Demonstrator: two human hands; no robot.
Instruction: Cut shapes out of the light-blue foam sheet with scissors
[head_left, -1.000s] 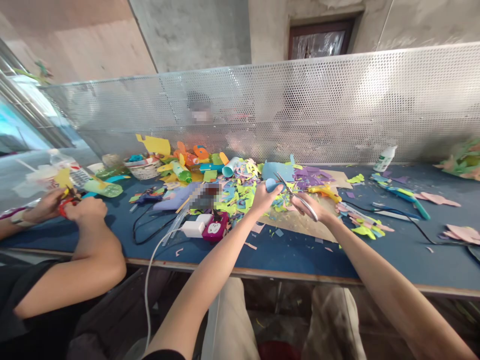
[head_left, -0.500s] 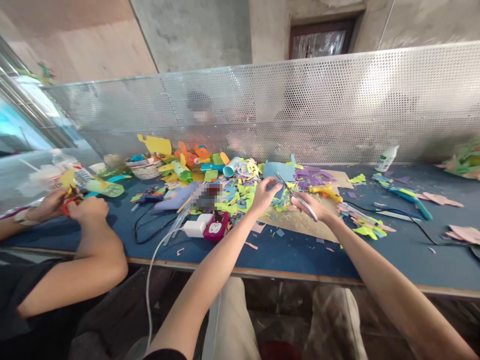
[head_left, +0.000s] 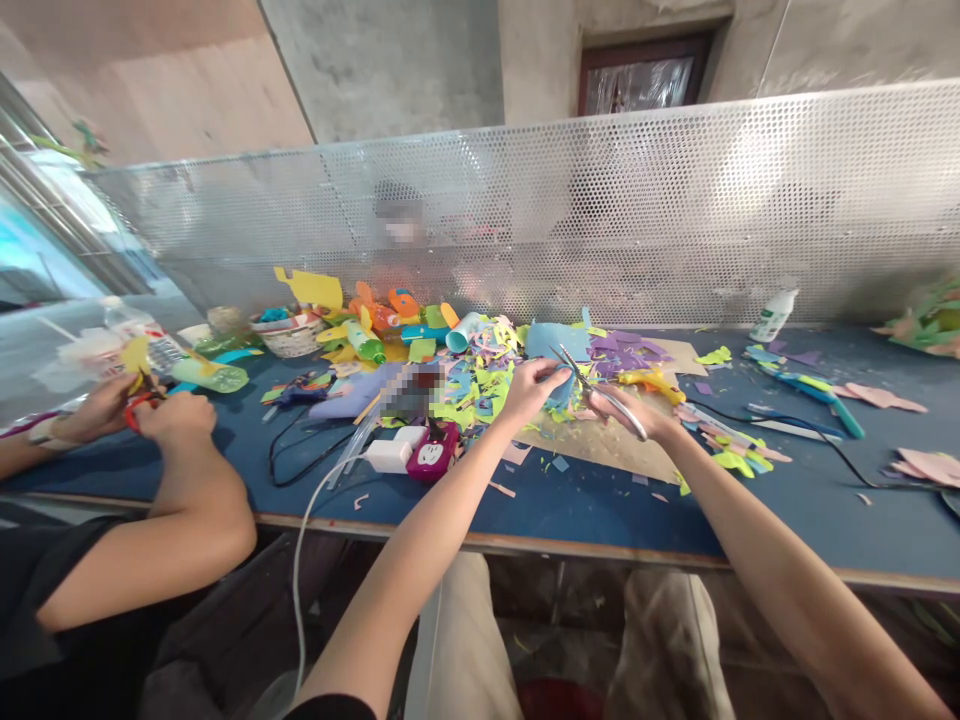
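Note:
Between the fingers of my left hand (head_left: pixel 531 388) is a small piece of blue paper (head_left: pixel 564 386), partly hidden by the fingers. My right hand (head_left: pixel 631 412) grips a pair of scissors (head_left: pixel 576 366) by the handles, with the blades pointing up and left beside the blue piece. Whether the blades touch the paper I cannot tell. Below and behind both hands lie yellow-green and blue paper scraps (head_left: pixel 480 392) on a brown sheet (head_left: pixel 622 448). A larger light-blue sheet (head_left: pixel 556 341) lies just beyond, next to purple scraps (head_left: pixel 626 352).
A pink power strip (head_left: pixel 433 455) with white plugs sits left of my arm, its white cable hanging off the table edge. A yellow glue gun (head_left: pixel 652 384) lies right. A white bottle (head_left: pixel 774 316) stands near the perforated screen (head_left: pixel 660 220). At left, another person's hands (head_left: pixel 176 415) hold red-handled scissors.
My right hand and the scissors have shifted slightly right and down. My left hand has moved a little to the right, still pinching the blue paper.

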